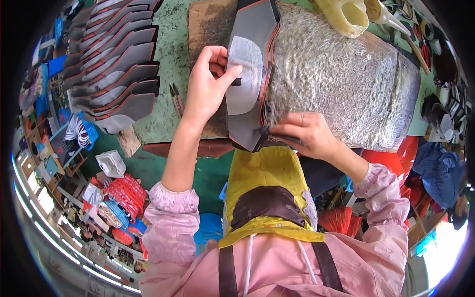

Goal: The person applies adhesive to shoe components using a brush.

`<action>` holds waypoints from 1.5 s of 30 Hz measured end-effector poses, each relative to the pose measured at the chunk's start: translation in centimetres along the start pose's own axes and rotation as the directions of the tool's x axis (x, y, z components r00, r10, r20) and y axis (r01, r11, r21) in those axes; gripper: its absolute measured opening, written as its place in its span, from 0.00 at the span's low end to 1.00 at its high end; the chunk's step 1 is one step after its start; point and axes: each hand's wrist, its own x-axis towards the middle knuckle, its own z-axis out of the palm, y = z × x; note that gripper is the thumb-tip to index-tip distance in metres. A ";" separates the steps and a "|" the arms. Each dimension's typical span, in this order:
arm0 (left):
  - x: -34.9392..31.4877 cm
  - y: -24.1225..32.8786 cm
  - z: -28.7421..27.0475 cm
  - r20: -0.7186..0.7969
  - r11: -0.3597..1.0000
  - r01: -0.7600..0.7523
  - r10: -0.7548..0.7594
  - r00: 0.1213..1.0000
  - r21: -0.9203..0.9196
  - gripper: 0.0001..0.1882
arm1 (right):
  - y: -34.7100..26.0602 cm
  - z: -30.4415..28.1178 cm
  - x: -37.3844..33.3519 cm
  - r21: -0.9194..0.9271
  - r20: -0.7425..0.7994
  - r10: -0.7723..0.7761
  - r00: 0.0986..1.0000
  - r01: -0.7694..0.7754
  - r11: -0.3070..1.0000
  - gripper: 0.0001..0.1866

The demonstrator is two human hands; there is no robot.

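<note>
A long flat grey panel [246, 99] with orange-red and black edges and a paler curved patch lies in front of me. My left hand [207, 81] grips its left edge, thumb on top and fingers curled beneath. At the panel's lower right edge, my right hand [309, 134] is closed around a slim dark tool [287, 138]. The tool's dark tip is blurred and meets the panel, so its kind is hard to make out. Many similar panels [133, 69] overlap in a row at the far left.
Right of the panel lies a silvery, crusted board [341, 84]. A yellowish crusted pot [346, 20] stands at the back right. Pointed metal tips [175, 99] rest on the green tabletop [170, 49]. Below left are a red basket [126, 195] and a white container [111, 163].
</note>
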 end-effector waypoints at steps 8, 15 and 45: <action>-0.5 -0.1 0.1 0.001 0.999 -0.036 0.036 0.999 -0.005 0.13 | -0.8 1.6 -1.4 0.028 -0.043 0.141 0.989 -0.140 0.990 0.11; -0.4 0.6 -1.6 0.048 0.948 0.230 -0.225 0.973 -0.220 0.23 | 2.3 -4.2 8.3 -0.297 -0.638 0.115 0.762 -0.381 0.876 0.07; -16.4 -8.0 -26.3 -0.751 0.671 -0.408 -0.351 0.560 -0.619 0.12 | -0.9 0.1 3.2 0.104 -0.445 0.243 0.862 -0.220 0.970 0.13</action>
